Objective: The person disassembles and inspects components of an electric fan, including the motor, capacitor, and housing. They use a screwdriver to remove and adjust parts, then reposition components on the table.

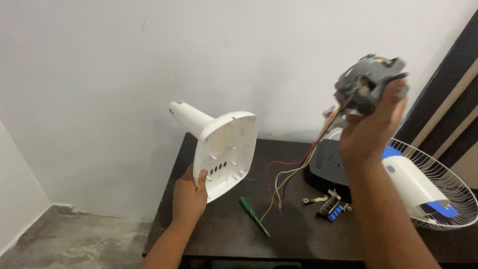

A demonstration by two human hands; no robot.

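left hand (pixel 189 192) gripping the white fan base shell (pixel 226 152) by its edge, right hand (pixel 371 129) clamped round the grey motor (pixel 371 79), wires (pixel 294 172) dangling to the dark table (pixel 224 231), green screwdriver (pixel 253 215) lying there

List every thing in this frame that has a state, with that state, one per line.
White fan base shell: lifted off the table, tilted, hollow underside facing the camera, held by the left hand.
Grey fan motor: raised, gripped by the right hand, coloured wires trailing down.
Green screwdriver: lying flat on the dark table.
Switch block with blue buttons: loose on the table.
Wire fan guard: detached, lying at right.
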